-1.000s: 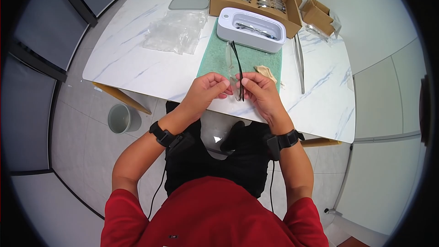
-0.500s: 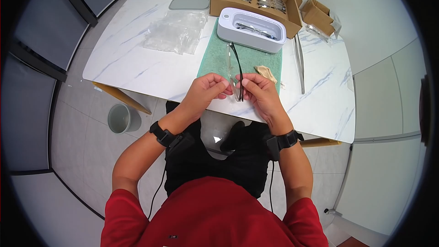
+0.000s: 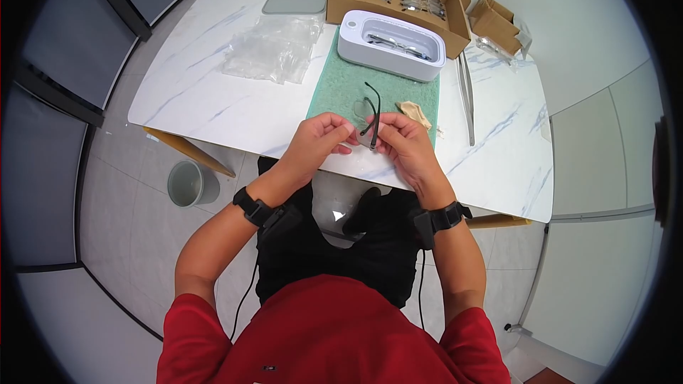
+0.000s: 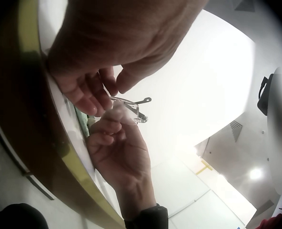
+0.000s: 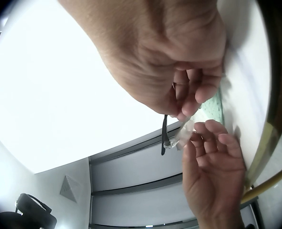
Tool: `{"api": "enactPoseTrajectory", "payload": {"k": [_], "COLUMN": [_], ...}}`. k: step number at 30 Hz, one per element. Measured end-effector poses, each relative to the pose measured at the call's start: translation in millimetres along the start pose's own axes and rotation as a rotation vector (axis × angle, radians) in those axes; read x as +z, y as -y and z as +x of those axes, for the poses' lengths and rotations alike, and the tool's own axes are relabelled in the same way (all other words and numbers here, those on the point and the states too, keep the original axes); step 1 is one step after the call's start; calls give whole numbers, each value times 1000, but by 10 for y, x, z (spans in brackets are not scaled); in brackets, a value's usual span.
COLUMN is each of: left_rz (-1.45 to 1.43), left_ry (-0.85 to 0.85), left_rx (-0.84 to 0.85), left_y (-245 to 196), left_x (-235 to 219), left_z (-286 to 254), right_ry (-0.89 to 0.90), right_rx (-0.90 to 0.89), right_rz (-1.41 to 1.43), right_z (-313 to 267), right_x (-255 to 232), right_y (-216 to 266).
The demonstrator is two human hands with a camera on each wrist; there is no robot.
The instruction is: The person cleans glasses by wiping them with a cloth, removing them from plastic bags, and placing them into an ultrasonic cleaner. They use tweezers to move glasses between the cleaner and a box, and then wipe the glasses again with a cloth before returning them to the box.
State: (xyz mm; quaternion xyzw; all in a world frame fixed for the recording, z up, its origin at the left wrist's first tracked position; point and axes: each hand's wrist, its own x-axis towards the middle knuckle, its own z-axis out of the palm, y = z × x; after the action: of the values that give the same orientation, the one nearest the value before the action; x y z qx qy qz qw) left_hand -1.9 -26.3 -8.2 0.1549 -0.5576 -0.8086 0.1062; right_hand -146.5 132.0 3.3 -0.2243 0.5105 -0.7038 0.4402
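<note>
A pair of clear glasses with black temples (image 3: 378, 110) is held up between both hands over the table's front edge. The right hand (image 3: 407, 144) pinches it near the right side. With thumb and fingertips, the left hand (image 3: 318, 144) pinches at its left side. In the left wrist view, the clear frame (image 4: 138, 113) juts out past the fingers. A black temple (image 5: 164, 136) shows below the right hand in the right wrist view. Beyond the hands, a white cleaner tub (image 3: 391, 64) with glasses in it stands on a green towel (image 3: 327, 99).
A beige cloth (image 3: 414, 114) lies on the towel's right part. Behind the tub is a cardboard box (image 3: 457, 32) of glasses. Clear plastic bags (image 3: 274, 50) and a grey lid (image 3: 293, 5) are at left, long tweezers (image 3: 467, 99) at right. A bin (image 3: 192, 185) stands on the floor.
The glasses have turned between the fingers: the temples, upright and close together before, now spread and curve lower toward the hands. Both hands have stayed nearly in place.
</note>
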Motion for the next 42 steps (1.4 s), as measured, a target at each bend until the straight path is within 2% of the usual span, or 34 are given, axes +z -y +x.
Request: {"api": "enactPoseTrajectory", "payload": {"k": [12,15,18,21,24,28,30,33,36,39,41,42], "left_rz": [19,43,48,52,-23,-233,-257,-282,-317,-324,-377,-439], "left_ry": [28,37,35,48,85,179,138,177,223,200,207,249], "left_rx": [-4,5,5,10,12,-48,-47,-22,-16,37,67,65], "left_y": [-5,-8,-27,-31,-65,-127,-123,-91,-72,-76,-77,-65], "left_x": [-17,-7,2,-14,20,-5,2,-11,-23,-24,-29,-56], "left_z": [19,4,-13,-15,-36,-33,-27,8,18,-8,-10,-4], "right_ry": [5,-48,-95,-91,27,214,317,314,250,315,269,256], "right_rx": [74,82,66,24,-7,50,80,242,287,257,260,264], "right_rz": [40,-198,-194,-50,146,299,347,294,277,261,199,292], "right_z": [0,71,35,-1,-30,-36,11,-25,-75,-49,-36,-54], "right_x": [32,11,73,102,118,92,22,42,151,117,91,142], "right_y": [96,40,86,120,137,170,130,109,150,159,138,129]}}
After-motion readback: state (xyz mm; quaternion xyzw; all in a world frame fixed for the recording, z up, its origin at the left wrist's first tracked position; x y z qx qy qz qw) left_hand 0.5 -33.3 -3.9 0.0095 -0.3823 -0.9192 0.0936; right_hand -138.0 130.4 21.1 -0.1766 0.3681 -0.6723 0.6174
